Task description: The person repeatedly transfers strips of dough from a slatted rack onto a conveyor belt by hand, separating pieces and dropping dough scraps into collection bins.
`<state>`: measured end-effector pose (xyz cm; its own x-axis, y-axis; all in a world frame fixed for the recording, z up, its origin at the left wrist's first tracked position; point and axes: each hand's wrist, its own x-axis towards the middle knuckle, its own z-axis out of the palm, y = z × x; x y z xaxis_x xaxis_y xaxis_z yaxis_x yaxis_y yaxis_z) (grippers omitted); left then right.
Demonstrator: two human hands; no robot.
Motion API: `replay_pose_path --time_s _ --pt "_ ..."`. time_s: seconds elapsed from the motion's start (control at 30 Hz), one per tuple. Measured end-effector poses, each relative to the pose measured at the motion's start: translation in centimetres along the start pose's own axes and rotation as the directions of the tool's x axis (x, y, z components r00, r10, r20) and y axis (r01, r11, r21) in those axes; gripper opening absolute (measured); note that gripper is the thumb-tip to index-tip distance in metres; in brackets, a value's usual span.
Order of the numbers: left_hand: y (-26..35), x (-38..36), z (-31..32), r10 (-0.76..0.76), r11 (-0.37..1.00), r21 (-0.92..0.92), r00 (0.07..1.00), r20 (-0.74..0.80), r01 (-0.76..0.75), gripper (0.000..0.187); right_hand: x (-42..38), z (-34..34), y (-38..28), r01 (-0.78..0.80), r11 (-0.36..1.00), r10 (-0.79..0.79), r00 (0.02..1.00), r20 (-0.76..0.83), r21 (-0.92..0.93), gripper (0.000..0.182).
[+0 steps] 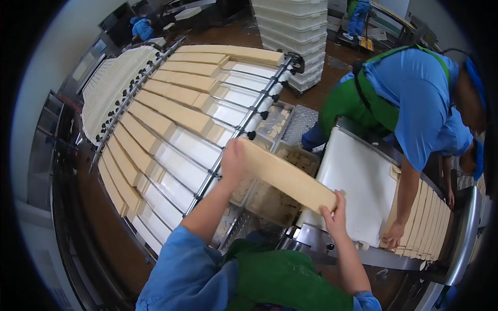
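Observation:
A long, flat strip of pale dough [288, 175] spans the gap between two conveyors, held up by both my hands. My left hand [233, 159] grips its far left end, beside the metal rail of the left conveyor. At the lower right end, my right hand [335, 211] pinches the strip near the edge of the right conveyor's white belt [345, 194]. More dough strips [179, 111] lie in lanes between thin metal rods on the left conveyor [181, 150]. On the right belt, several strips [423, 223] lie side by side, slightly overlapping.
Across the right conveyor a co-worker [410, 88] bends over, a hand [395, 235] touching the strips there; another person is partly hidden behind. Bins with dough scraps [272, 199] stand below, between the conveyors. Stacked white crates [293, 31] rise at the back.

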<state>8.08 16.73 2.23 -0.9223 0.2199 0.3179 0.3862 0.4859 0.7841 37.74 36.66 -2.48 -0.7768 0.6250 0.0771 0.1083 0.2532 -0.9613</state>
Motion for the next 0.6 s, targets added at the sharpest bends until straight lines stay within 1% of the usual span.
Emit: replay_pose_path --time_s 0.03,0.1,0.13,0.17,0.3,0.33,0.43,0.47,0.57,0.6 --pt "-1.6 1.2 -2.0 -0.080 0.996 -0.027 0.997 -0.014 0.080 0.033 0.1 2.1 -0.7 0.040 0.999 -0.039 0.999 0.035 -0.023 0.058" --pt "-7.0 3.4 -4.6 -0.058 0.998 -0.040 0.980 -0.192 0.051 0.030 0.4 6.2 -2.1 0.122 0.990 -0.115 0.988 0.106 -0.064 0.053" --pt "-9.0 4.1 -6.1 -0.086 0.996 -0.052 0.975 -0.203 0.076 0.030 0.5 8.4 -3.4 0.109 0.993 -0.104 0.987 0.119 -0.036 0.050" --pt "-10.8 4.9 -7.6 -0.114 0.993 -0.065 0.970 -0.215 0.102 0.030 0.5 9.9 -5.0 0.147 0.985 -0.134 0.981 0.138 -0.088 0.050" --pt "-15.3 6.6 -13.2 -0.191 0.982 -0.058 0.949 -0.252 0.182 0.029 0.4 15.6 -8.5 0.170 0.983 -0.152 0.964 0.217 -0.067 0.049" --pt "-16.2 6.6 -14.5 -0.187 0.982 -0.055 0.941 -0.281 0.178 0.029 0.2 16.8 -9.5 0.169 0.983 -0.148 0.959 0.243 -0.068 0.049" --pt "-20.4 6.6 -18.1 -0.235 0.967 0.032 0.935 -0.268 0.252 0.028 -0.9 20.4 -10.9 0.199 0.977 -0.165 0.929 0.330 -0.072 0.050" --pt "-22.1 6.7 -19.1 -0.248 0.955 0.110 0.945 -0.213 0.276 0.028 -1.3 21.7 -11.3 0.170 0.983 -0.138 0.930 0.342 -0.066 0.050" --pt "-24.2 7.4 -21.8 -0.227 0.914 0.345 0.974 -0.008 0.216 0.023 -1.8 25.3 -11.3 0.160 0.987 -0.141 0.925 0.352 -0.023 0.041" --pt "-24.4 7.7 -22.3 -0.147 0.894 0.421 0.988 -0.056 0.157 0.021 -1.6 26.2 -11.7 0.154 0.986 -0.119 0.909 0.400 -0.059 0.039"
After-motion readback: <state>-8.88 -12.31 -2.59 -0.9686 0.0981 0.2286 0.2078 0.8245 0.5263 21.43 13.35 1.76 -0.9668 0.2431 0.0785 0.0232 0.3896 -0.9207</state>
